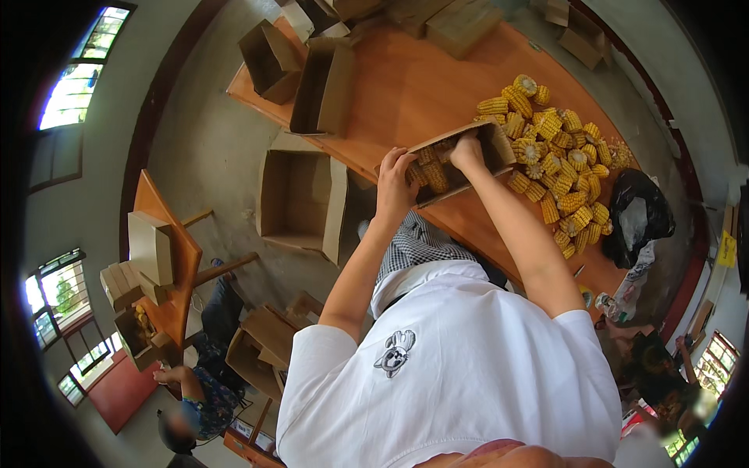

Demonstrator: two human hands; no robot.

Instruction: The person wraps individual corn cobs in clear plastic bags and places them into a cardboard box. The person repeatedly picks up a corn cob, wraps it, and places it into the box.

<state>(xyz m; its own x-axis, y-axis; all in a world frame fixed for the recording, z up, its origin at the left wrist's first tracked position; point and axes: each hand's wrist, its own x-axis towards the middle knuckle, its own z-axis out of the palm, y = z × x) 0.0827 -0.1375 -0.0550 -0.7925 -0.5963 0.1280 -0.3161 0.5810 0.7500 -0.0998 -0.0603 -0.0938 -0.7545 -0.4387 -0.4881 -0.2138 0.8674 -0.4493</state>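
A narrow open cardboard box [450,198] is tilted at the near edge of the orange wooden table [409,99]. My left hand [395,178] grips its left end, with the thumb at the rim. Several yellow corn cob pieces [433,169] lie inside the box's left part. My right hand [468,153] reaches into the middle of the box; its fingers are hidden by the wall and the shadow, so what they touch does not show. Just right of the box spreads a large heap of cut corn cobs [556,158].
Open cardboard boxes [322,88] stand at the table's left end. Below them a larger open carton [298,199] sits on the floor. A black plastic bag [638,216] lies by the heap. One person [205,398] sits at a side table lower left; others are at lower right.
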